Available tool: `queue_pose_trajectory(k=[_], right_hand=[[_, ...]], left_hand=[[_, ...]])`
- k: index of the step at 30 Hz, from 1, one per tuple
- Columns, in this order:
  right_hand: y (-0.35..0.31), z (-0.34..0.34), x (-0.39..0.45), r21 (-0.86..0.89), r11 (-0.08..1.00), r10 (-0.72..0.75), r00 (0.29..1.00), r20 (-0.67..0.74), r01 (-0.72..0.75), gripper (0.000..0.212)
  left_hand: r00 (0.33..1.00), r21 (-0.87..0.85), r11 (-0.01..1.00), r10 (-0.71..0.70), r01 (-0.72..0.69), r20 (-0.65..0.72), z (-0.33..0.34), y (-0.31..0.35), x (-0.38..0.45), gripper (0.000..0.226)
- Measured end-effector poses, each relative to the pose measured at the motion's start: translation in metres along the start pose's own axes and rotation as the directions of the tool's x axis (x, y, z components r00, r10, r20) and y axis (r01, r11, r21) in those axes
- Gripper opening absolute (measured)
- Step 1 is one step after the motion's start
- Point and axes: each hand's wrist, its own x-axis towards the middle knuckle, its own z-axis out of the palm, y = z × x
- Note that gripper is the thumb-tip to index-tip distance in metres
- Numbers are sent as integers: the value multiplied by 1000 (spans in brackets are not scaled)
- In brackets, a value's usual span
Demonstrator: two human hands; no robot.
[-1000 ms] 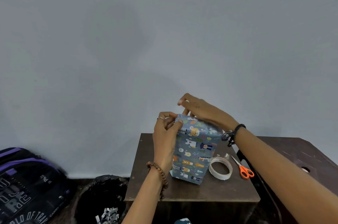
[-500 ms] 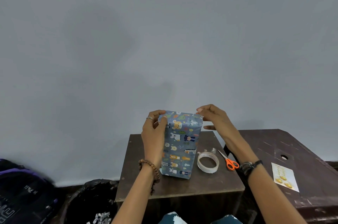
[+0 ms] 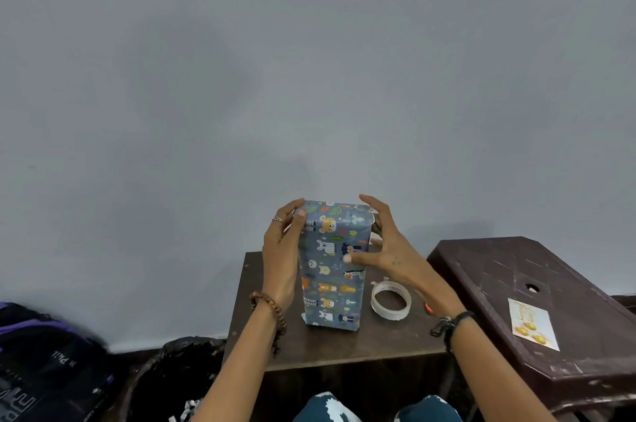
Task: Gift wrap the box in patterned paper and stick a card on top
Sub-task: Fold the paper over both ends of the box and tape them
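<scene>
The box (image 3: pixel 332 270), wrapped in blue paper printed with cartoon animals, stands upright on a small brown table (image 3: pixel 344 346). My left hand (image 3: pixel 282 249) grips its upper left edge, fingers curled over the top corner. My right hand (image 3: pixel 382 246) holds the upper right side, thumb across the front and fingers behind. A white card (image 3: pixel 532 323) with yellow print lies on the dark plastic table (image 3: pixel 550 270) to the right.
A roll of tape (image 3: pixel 390 299) lies right of the box, and an orange scissor handle (image 3: pixel 428 308) peeks out behind my right wrist. A black bin bag (image 3: pixel 172 377) and a dark backpack (image 3: pixel 44 366) sit on the floor at left.
The box has been turned and set straighter, its front now facing me. My right hand came down from the top fold to the box's right side; my left stays on the left edge.
</scene>
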Motion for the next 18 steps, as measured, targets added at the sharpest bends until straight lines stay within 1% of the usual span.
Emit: queue_pose_trajectory(k=[2,4,8,10,12,13,15,16,17,18], right_hand=[[1,1,2,36,999,-15,991,-132,20,78],[-4,-1,5,33,998,-46,973,-224,55,69],[-23,-1,5,-14,989,-142,943,-300,145,58],[-31,4,4,-14,979,-191,900,-392,202,55],[-33,11,3,27,974,-173,811,-559,227,52],[-32,16,4,62,974,-125,751,-648,216,52],[-24,27,5,214,959,49,634,-772,186,55],[-18,32,6,333,923,164,585,-794,193,56],[-11,38,6,467,856,285,549,-786,224,57],[-5,44,4,590,764,397,531,-748,260,57]], left_hand=[[999,-36,998,-48,48,2,-1,-2,-7,41],[998,-12,998,-65,65,-15,-2,-4,-14,50],[996,50,995,-89,90,-10,-2,-3,-19,54],[993,41,993,-114,114,11,5,1,-20,58],[991,12,991,-137,137,-1,14,0,-24,62],[988,-6,988,-152,152,-18,18,-3,-26,63],[977,-15,980,-201,201,-70,23,-13,-31,70],[961,-35,965,-261,259,-87,24,-21,-33,79],[936,-79,939,-342,336,-84,25,-29,-36,87],[904,-143,901,-422,411,-64,25,-37,-37,92]])
